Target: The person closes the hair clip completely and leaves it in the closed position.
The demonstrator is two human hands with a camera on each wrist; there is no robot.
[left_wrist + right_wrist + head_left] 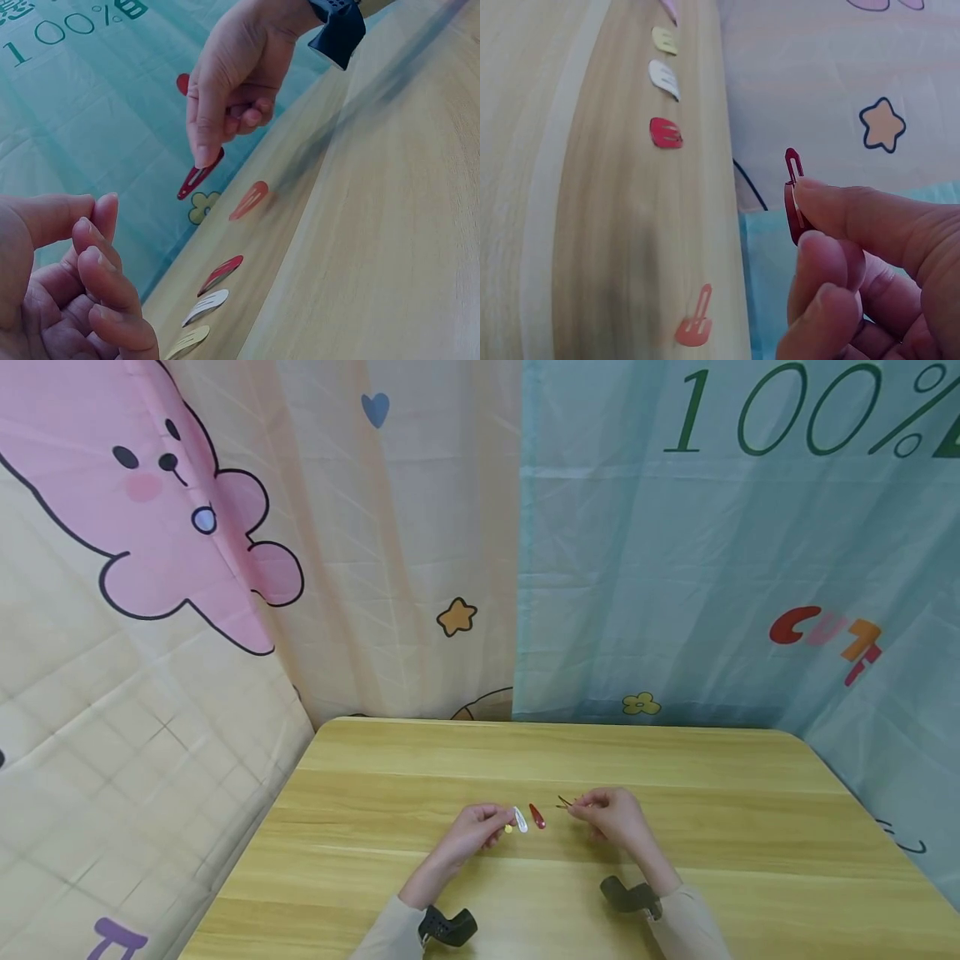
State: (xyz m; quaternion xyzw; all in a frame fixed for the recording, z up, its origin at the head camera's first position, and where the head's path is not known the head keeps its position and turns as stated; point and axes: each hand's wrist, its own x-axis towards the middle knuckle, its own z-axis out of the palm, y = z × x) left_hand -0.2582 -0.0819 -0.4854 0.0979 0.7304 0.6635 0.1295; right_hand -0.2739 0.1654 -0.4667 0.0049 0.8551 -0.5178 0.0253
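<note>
My right hand point(613, 814) pinches a dark red snap hair clip point(789, 204) between thumb and fingers, raised above the table. The clip's narrow end points away from the fingertips. In the left wrist view, an orange hair clip point(256, 193) lies on the wood below that hand. A red clip point(227, 268), a white clip point(208, 304) and a yellow clip point(190, 340) lie in a row beyond it. My left hand point(472, 828) hovers beside the yellow and white clips, fingers loosely curled, with nothing visible in it.
The row ends with a pink-purple clip point(670, 9), cut off at the right wrist view's top edge. Everything lies on a wooden table point(420, 760). Printed curtains point(420, 527) hang behind its far edge. A dark wrist device point(447, 927) sits on each arm.
</note>
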